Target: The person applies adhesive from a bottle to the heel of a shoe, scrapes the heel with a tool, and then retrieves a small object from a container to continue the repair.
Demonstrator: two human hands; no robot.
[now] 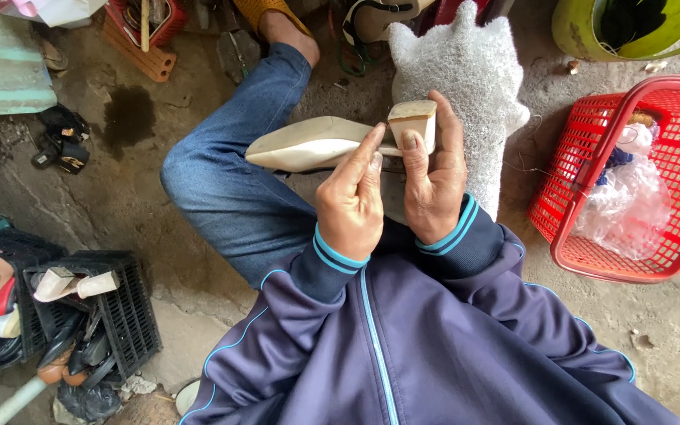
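Right now you hold a cream high-heeled shoe over your lap, sole up, toe pointing left above your jeans-clad leg. Your right hand wraps closed around its block heel, thumb pressed on the heel's near face. Your left hand lies beside it, fingers extended and close together, fingertips touching the sole by the heel. A red basket sits right of you; black crates of shoes stand at left.

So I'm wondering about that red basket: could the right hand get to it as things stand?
Probably not at once: the right hand is wrapped around the cream shoe's heel. The red basket sits beside it on that side, nothing between.
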